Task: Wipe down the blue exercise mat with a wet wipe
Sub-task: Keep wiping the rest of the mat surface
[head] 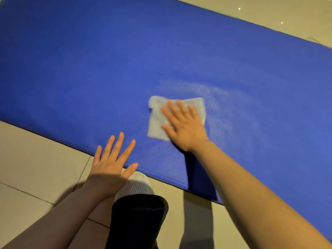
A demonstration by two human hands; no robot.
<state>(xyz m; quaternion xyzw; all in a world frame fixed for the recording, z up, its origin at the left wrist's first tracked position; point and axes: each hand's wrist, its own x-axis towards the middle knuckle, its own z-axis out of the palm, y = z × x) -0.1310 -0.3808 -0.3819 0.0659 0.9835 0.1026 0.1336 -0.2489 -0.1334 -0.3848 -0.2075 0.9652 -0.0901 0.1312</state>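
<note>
We look down on the blue exercise mat [107, 60], which lies flat on a pale tiled floor [32, 159] and runs slantwise across the view, its near edge dropping from left to right. A small dark fleck [159, 73] sits on the mat above the middle.

The wet wipe [156, 121] lies spread on the mat near its near edge, a pale rumpled square. Our right hand [183, 126] lies flat on top of the wipe, fingers straight and slightly spread, the palm pressing it to the mat; nothing is gripped or pinched. The wipe shows past the fingertips and to the left of the hand, and a narrow strip to the right. The mat around and to the right of the wipe has a lighter, sheeny patch [206, 90].

Our left hand [111, 162] is spread open, fingers straight and apart, over the mat's near edge, with the fingers above the blue and the heel over the floor. We cannot tell whether it touches the mat or hovers just above it. It holds nothing.

Below the left hand, a white mesh shoe [136, 186] stands on the floor with its toe just beside the mat's edge, and a black trouser leg [136, 221] covers its back half.
</note>
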